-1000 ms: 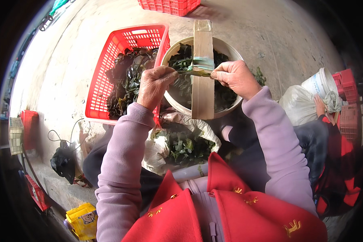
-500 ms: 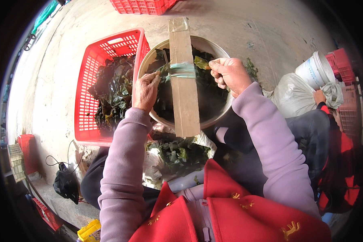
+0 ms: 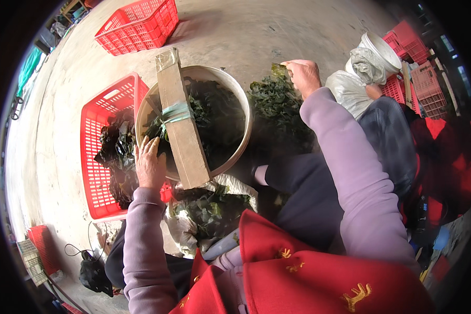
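A thin green-brown piece of seaweed (image 3: 279, 71) is pinched in my right hand (image 3: 303, 77), above the far edge of a heap of dark green seaweed (image 3: 278, 107) on the floor. My left hand (image 3: 150, 166) is open, its fingers spread at the near-left rim of a round pale tub (image 3: 244, 137). Across the tub lies a wooden board (image 3: 187, 149) with green-blue strapping (image 3: 177, 112) wound around its middle. Dark seaweed (image 3: 214, 107) fills part of the tub, its depth in shadow. Left of it, a red slatted crate (image 3: 91, 170) holds more dark seaweed (image 3: 121, 157).
Below the board, a white sack (image 3: 182, 230) lies open with green seaweed (image 3: 212, 209) in it. Another red crate (image 3: 141, 29) stands farther off. At right are a tied white sack (image 3: 345, 91), a white bucket (image 3: 384, 52), stacked red crates (image 3: 429, 89) and another seated person (image 3: 390, 141).
My right hand has moved from over the tub rightward to the seaweed heap, holding the seaweed piece. My left hand's fingers have spread, lower on the rim. The view has swung right.
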The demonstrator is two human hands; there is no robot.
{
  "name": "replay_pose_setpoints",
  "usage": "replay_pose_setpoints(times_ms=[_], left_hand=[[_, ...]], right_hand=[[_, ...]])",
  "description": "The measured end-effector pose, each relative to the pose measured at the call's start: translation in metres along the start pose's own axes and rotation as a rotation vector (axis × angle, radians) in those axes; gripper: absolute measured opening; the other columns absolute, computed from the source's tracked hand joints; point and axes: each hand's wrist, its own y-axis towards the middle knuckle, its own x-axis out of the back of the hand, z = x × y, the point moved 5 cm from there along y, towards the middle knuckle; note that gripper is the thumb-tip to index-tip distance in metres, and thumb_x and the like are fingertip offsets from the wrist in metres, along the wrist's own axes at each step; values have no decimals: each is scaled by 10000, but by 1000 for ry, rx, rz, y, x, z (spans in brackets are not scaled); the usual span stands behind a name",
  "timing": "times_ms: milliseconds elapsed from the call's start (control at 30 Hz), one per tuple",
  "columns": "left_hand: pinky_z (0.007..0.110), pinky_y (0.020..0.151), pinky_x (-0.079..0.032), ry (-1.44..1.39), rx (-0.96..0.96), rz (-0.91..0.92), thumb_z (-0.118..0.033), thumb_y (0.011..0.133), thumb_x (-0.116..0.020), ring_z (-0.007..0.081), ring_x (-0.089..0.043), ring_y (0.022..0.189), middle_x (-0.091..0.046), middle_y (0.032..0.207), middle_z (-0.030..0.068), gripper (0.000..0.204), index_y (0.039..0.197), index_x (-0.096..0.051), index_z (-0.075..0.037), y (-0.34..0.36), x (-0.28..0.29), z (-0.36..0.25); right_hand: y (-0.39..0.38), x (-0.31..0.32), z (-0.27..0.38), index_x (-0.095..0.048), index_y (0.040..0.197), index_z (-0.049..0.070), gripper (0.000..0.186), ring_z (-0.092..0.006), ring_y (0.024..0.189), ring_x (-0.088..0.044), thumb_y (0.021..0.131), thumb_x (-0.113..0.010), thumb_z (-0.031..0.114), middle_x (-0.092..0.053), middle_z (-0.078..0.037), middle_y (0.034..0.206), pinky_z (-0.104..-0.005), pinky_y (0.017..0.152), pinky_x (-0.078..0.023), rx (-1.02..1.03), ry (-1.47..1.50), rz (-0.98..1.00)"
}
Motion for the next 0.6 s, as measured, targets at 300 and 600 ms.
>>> replay_pose_setpoints(times_ms=[300, 600], left_hand=[[442, 1083, -184, 218, -103, 31, -221, 698, -691, 338, -274, 1294, -401, 1311, 204, 710, 1276, -376, 44, 20, 3, -1], [465, 1091, -125, 237, -79, 198, -325, 604, -747, 350, -312, 1272, -343, 1330, 267, 966, 1329, -243, 66, 44, -12, 9]], right_hand=[[-65, -115, 10, -499, 1158, -111, 508, -223, 982, -576, 767, -663, 169, -565, -220, 1105, -279, 777, -492, -15, 421, 582], [-121, -207, 10, -477, 1116, -142, 684, -248, 979, -532, 638, -763, 253, -569, -208, 1052, -309, 906, -373, -343, 546, 937]])
